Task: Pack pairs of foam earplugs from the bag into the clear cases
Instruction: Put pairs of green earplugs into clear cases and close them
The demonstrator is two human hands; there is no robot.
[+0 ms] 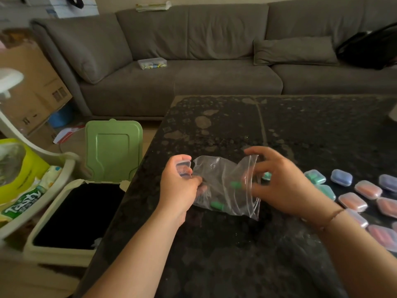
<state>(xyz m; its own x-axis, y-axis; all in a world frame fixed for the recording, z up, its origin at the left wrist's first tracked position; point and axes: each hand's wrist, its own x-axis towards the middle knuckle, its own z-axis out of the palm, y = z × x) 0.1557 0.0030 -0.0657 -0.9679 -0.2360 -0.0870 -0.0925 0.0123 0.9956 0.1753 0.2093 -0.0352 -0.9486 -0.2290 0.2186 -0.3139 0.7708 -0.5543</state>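
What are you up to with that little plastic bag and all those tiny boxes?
A person is packing foam earplugs into small clear cases at a dark table. The left hand holds a clear case and pinches one side of the plastic bag; the right hand holds its open end. Two green earplugs show inside the bag. Filled cases in green, blue, orange and pink lie at the right.
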